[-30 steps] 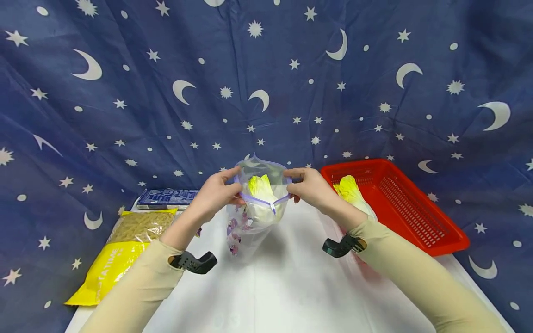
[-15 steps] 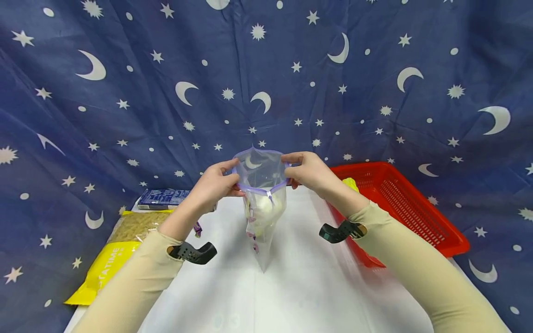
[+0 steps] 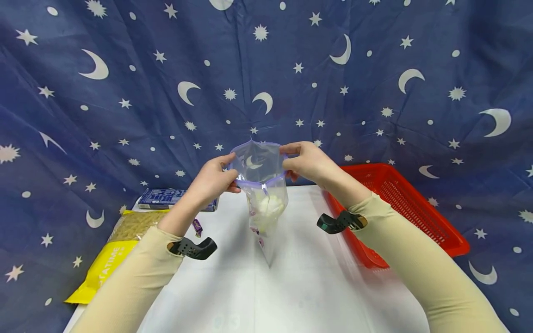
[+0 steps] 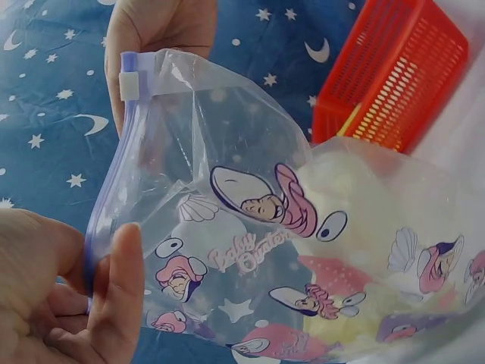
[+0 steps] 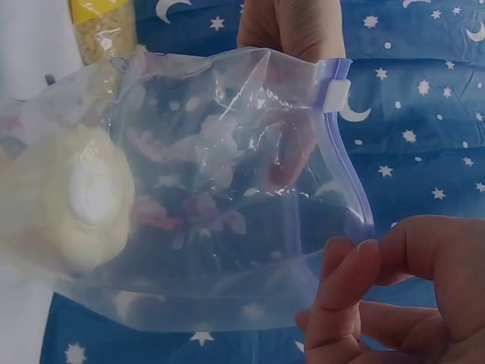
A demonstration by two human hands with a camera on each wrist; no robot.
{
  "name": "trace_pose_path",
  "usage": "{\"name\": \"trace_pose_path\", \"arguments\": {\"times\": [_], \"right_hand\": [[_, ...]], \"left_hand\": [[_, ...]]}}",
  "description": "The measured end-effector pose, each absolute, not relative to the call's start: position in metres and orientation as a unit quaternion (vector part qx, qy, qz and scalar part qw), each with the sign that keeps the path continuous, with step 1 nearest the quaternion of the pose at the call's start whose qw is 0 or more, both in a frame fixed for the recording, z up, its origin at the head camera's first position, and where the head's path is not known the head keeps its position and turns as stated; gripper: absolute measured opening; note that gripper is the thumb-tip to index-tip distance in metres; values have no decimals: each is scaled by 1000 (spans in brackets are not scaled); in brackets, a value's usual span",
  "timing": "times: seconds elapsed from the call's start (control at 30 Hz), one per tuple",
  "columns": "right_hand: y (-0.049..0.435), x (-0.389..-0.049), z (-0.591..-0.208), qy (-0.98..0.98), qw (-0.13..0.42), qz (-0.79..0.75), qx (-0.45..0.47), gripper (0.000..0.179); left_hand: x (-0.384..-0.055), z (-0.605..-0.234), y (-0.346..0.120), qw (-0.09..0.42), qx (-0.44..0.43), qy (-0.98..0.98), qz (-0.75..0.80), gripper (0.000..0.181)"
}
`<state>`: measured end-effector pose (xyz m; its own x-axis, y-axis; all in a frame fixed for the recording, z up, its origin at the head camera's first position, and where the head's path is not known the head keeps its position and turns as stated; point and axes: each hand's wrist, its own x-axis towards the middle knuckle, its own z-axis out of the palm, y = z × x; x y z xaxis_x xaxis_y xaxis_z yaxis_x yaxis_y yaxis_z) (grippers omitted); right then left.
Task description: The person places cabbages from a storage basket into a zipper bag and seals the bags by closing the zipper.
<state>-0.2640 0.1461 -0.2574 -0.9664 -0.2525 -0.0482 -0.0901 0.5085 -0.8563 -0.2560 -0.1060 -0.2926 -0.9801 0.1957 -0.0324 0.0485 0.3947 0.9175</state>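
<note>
With my left hand (image 3: 211,179) and my right hand (image 3: 310,163) I pinch the clear bag (image 3: 259,175) at its open rim; inside the bag is one pale vegetable (image 5: 91,197), to the bag's right a red basket (image 3: 410,208).

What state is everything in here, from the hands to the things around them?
Clear zip bag: mouth held open
White slider: at one end
Cabbage: inside the bag
Left hand: pinching the bag
Right hand: pinching the opposite side
Red basket: upright, partly hidden
Pasta bag: lying down
Blue box: lying flat
Purple candy: wrapped
</note>
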Motion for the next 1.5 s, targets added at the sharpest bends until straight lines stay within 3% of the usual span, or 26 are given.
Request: {"name": "trace_pose_path", "arguments": {"times": [0.23,0.57,0.9,1.5], "right_hand": [[147,-263,-246,862,74,-490,-106,61],[145,-262,-250,879,88,-456,-108,67],[142,-267,-271,875,136,-449,-118,70],[140,-267,-291,849,157,-490,-118,70]], "left_hand": [[-259,-288,-107,74,67,783,615,64],[-258,-294,-107,59,77,806,584,67],[-260,-312,-102,132,75,819,554,69],[-255,-305,-115,84,86,807,578,64]]}}
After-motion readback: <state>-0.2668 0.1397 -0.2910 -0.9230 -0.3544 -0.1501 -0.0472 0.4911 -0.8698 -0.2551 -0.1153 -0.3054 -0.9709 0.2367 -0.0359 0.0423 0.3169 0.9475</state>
